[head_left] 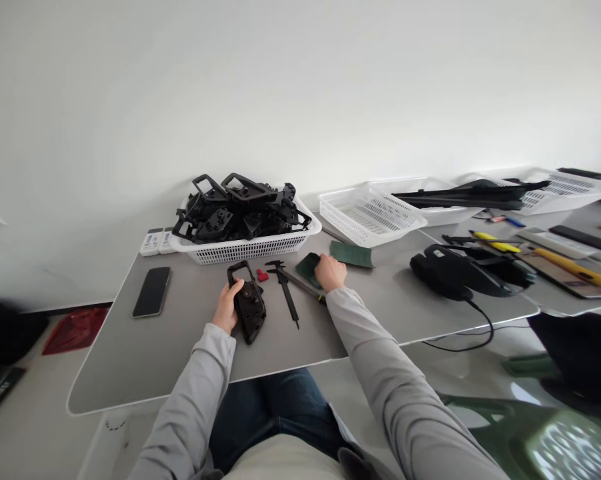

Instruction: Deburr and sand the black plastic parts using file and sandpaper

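Note:
My left hand (226, 308) is closed around the edge of a black plastic bracket (251, 310), which has an open frame at its upper end. Further right, my right hand (331, 272) is closed at the edge of a dark green sheet of sandpaper (307, 268); its fingertips are hidden. Another green sandpaper piece (353, 254) lies just beyond that hand. Between my hands are a black caliper (287, 297), a small red piece (262, 275) and a flat metal file (303, 285), whose handle end lies by my right wrist.
A white basket (250, 250) heaped with black plastic parts (240, 210) stands at the back. Right of it is another white basket (370, 217). A phone (151, 291) lies at left. A black corded bundle (460, 270) and a yellow-handled tool (573, 265) lie at right.

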Tool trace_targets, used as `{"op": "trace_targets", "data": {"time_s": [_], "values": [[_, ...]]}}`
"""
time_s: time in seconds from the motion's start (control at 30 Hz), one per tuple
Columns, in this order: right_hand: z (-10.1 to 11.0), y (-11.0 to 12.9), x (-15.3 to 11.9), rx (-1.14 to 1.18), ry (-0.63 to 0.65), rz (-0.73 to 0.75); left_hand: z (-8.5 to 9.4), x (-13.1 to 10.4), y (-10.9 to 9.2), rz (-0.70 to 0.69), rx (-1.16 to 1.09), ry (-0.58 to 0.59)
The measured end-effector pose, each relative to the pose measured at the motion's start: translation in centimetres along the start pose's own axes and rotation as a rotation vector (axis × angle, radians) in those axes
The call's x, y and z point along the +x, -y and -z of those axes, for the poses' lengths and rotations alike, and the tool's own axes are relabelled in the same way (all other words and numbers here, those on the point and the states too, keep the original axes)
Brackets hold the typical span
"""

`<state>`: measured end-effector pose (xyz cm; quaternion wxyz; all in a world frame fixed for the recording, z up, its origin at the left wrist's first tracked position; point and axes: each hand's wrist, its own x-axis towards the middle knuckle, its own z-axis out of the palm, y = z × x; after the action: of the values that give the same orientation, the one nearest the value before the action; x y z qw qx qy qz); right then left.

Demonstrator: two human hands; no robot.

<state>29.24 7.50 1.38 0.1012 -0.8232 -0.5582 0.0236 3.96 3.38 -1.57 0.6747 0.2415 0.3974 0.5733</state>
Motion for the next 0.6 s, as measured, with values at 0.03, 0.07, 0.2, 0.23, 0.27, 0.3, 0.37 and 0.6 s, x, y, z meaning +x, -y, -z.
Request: {"op": "trace_targets", "data": {"time_s": [0.03, 0.07, 0.2, 0.23, 0.27, 0.3, 0.37, 0.6], "values": [[0.4, 0.0, -0.2, 0.038, -0.04, 0.002, 0.0, 0.1, 0.0, 0.01, 0.006, -0.002], [0.8, 0.0, -0.5, 0.103, -0.099, 0.018, 0.1, 0.2, 0.1, 0.025, 0.017, -0.002], [0.4, 1.1, -1.5, 0.651, -0.239, 0.302, 0.3, 0.6, 0.3, 0.078, 0.044, 0.013], [-0.3, 1.7, -1.8, 0.782, -0.18, 0.39, 0.3, 0.7, 0.4, 0.079, 0.037, 0.009], [-1.2, 2.3, -2.2, 0.891, -0.099, 0.458, 0.4, 0.8, 0.4, 0.075, 0.028, 0.005], [-2.2, 3.1, -2.5, 0.967, -0.025, 0.495, 0.4, 0.9, 0.4, 0.065, 0.02, 0.005], [-4.2, 4.6, -3.3, 1.03, 0.072, 0.502, 0.5, 1.0, 0.4, 0.041, 0.021, 0.023], [-6.4, 7.2, -4.7, 1.242, 0.214, 0.357, 0.7, 1.3, 0.0, -0.028, 0.043, 0.079]]}}
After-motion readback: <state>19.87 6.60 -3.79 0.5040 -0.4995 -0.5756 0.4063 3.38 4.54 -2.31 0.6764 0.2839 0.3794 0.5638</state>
